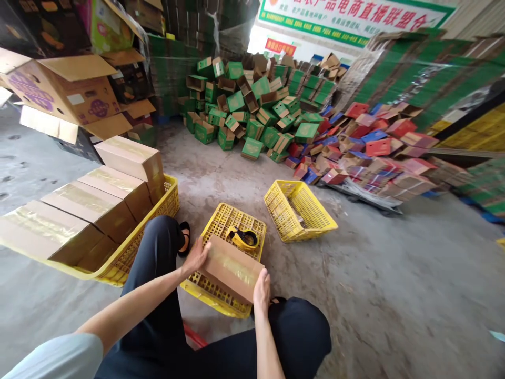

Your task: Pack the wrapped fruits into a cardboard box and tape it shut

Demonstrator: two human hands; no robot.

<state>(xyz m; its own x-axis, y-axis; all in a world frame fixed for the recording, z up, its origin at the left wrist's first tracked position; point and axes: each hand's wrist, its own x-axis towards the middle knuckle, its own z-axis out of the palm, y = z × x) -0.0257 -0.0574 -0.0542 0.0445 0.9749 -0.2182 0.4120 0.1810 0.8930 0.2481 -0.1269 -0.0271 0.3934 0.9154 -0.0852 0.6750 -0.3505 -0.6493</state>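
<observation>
Item 1: brown cardboard box point(232, 268), qty 1, taped top shiny, lying flat on an upturned yellow crate point(236, 218) on the concrete floor point(394, 295) betw. the person's knees. Left hand point(196, 256) flat against the box's left end, fingers spread, pressing not wrapping. Right hand point(261, 288) on the box's near right corner, fingers curled over the edge, gripping it. Item 2: tape dispenser point(242, 238), qty 1, yellow w/ dark roll, on the same crate just beyond the box, touching or nearly so; cannot tell which. Item 3: yellow crates, qty 3 visible: the upturned one under the box; a second crate point(300, 210) to the right, tilted, open side up, near but apart; a third, larger crate point(130, 252) at left, just beside the person's left leg. Item 4: sealed brown boxes point(94, 202) in that left crate, qty 4 counted on the top row, side by side, tops glossy w/ tape. Item 5: big open carton point(67, 89), qty 1, purple print, flaps out, upper left above the crate. Item 6: heap of small green boxes point(252, 113), too many to count, far centre. Item 7: heap of red and blue boxes point(366, 150), uncounted, right of the green heap. Item 8: stacks of flat green cardboard point(418, 84), wrapped, far right. Item 9: banner point(355, 16), qty 1, green border, red characters, on the back wall.
</observation>
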